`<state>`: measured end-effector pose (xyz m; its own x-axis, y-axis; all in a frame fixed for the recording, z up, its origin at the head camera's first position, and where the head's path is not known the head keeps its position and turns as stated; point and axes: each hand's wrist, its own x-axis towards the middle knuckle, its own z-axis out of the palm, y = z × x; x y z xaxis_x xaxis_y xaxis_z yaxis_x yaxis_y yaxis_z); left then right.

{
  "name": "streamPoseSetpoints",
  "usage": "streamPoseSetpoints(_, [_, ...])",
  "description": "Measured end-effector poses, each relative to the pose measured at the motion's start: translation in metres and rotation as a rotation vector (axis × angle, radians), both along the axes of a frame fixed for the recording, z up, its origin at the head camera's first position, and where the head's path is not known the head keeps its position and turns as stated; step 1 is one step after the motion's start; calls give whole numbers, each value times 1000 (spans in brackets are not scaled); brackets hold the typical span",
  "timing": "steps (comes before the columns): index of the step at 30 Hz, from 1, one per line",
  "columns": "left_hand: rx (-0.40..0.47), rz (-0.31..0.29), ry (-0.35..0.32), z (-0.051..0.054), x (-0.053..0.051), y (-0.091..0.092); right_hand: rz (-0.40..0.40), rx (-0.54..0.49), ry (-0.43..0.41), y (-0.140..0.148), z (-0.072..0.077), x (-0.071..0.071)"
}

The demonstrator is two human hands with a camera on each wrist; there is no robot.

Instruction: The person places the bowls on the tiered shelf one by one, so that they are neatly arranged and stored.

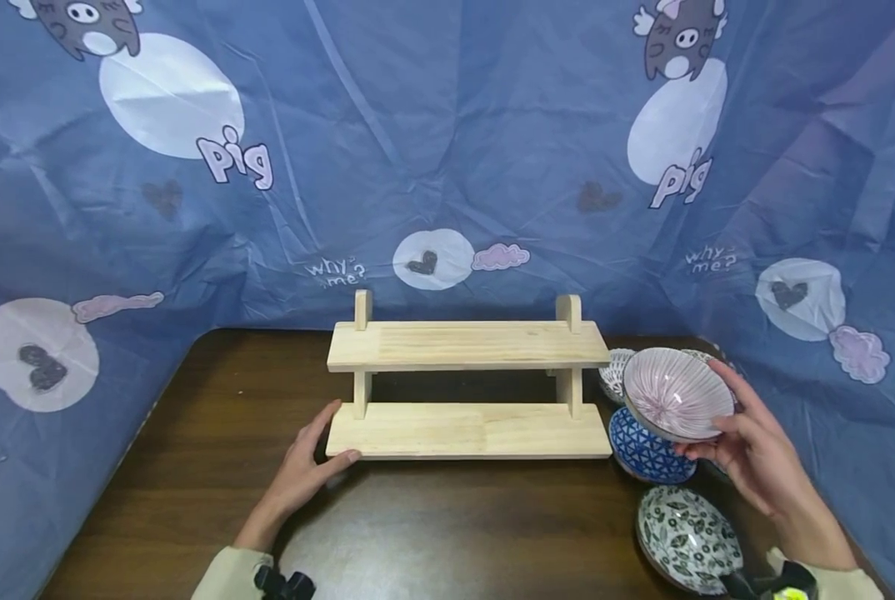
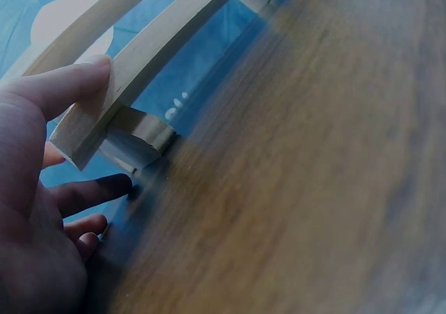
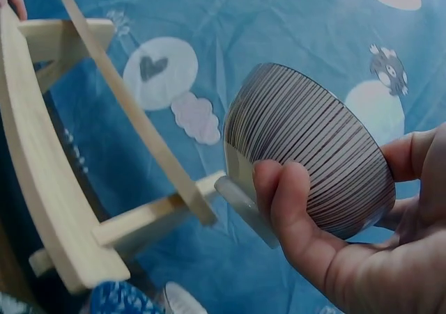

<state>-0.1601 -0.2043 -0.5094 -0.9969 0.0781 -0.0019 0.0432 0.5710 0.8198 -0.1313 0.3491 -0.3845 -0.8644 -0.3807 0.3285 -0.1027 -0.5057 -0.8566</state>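
A two-tier shelf of pale wood (image 1: 466,432) stands on the dark table. At the left end of its lower board, my left hand (image 1: 305,467) grips the wood, thumb along the front edge and a finger by the back corner. In the left wrist view the thumb presses on the board (image 2: 150,60), while other fingers hang below it. To the right of the shelf, my right hand (image 1: 762,467) holds a bowl with purplish stripes (image 1: 676,392) by its rim and underside, tilted and raised over other bowls. Its dark-lined outside shows in the right wrist view.
Under the held bowl is a blue patterned bowl (image 1: 650,450), with a pale patterned bowl (image 1: 614,372) behind it. A leaf-patterned bowl (image 1: 689,537) sits nearer me. Blue cloth (image 1: 447,167) with printed pigs hangs around the brown table (image 1: 192,467).
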Motion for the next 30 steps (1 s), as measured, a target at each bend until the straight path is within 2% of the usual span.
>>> streamPoseSetpoints(11, [1, 12, -17, -1, 0, 1, -72, 61, -29, -27, 14, -21])
streamPoseSetpoints(20, [-1, 13, 9, -3, 0, -1, -168, 202, -81, -47, 23, -37])
streamPoseSetpoints(30, [3, -6, 20, -3, -3, 0, -185, 226, -138, -79, 34, -53])
